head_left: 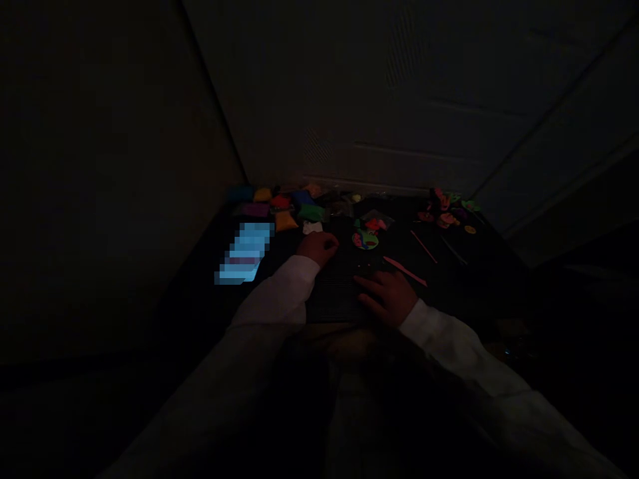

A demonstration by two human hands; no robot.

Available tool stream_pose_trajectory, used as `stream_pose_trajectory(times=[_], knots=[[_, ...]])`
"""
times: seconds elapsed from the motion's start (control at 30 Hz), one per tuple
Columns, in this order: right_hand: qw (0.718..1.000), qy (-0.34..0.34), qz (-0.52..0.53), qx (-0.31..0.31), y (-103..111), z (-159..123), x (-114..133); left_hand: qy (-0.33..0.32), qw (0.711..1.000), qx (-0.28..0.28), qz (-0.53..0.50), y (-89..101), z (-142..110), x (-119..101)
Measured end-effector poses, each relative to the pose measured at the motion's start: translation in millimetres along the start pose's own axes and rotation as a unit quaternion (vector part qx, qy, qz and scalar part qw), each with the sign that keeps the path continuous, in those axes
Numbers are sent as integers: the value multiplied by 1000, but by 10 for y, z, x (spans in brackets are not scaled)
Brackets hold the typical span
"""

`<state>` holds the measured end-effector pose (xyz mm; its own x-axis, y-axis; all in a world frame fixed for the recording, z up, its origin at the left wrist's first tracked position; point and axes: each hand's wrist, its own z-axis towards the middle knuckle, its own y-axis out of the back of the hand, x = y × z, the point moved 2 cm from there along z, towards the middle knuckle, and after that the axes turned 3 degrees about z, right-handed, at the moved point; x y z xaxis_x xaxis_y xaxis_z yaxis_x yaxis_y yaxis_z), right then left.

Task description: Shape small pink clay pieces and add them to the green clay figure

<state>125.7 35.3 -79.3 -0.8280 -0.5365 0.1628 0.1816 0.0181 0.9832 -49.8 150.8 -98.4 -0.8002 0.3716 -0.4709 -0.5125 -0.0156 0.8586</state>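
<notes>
The scene is very dark. My left hand [317, 249] rests on the dark table with its fingers curled together; what they hold, if anything, is hidden. Just behind it lies a small white packet [312, 227]. My right hand [388, 294] lies palm down with its fingers stretched out on the tabletop, holding nothing. Beyond its fingertips are a few tiny pale bits [368, 265]. A pink knife-shaped modelling tool [405, 271] lies right behind the right hand. Between and beyond both hands sits a round green piece [368, 239] with pink, blue and red parts, seemingly modelling clay.
A lit phone [245, 253], its screen blurred, lies at the left. Several coloured packets [286, 220] line the back left. Colourful clay-like pieces [446, 218] cluster at the back right, near a thin pink stick [424, 246] and a dark stick [453, 250]. A wall stands behind.
</notes>
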Motion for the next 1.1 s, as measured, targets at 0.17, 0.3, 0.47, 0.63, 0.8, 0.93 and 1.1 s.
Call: stream_pose_trajectory(times=[0.17, 0.3, 0.47, 0.63, 0.8, 0.93, 1.1], knots=[[999, -5, 28, -36, -72, 30, -79, -2, 1000, -3, -1, -5, -7, 4], [998, -4, 27, -52, -117, 86, -119, -2, 1000, -5, -1, -10, -8, 10], [998, -9, 33, -61, -115, 150, -124, -1, 1000, -3, -2, -5, -9, 5], [997, -8, 43, -67, -109, 131, -144, -4, 1000, 1, -3, 8, -11, -12], [996, -8, 29, -81, -91, 61, -151, 0, 1000, 0, 2, 6, -14, -8], [998, 2, -4, -70, -57, 35, -82, 3, 1000, 0, 5, 5, -15, -3], [999, -3, -33, -40, -33, 45, -28, 4, 1000, -2, 6, 8, -14, -5]])
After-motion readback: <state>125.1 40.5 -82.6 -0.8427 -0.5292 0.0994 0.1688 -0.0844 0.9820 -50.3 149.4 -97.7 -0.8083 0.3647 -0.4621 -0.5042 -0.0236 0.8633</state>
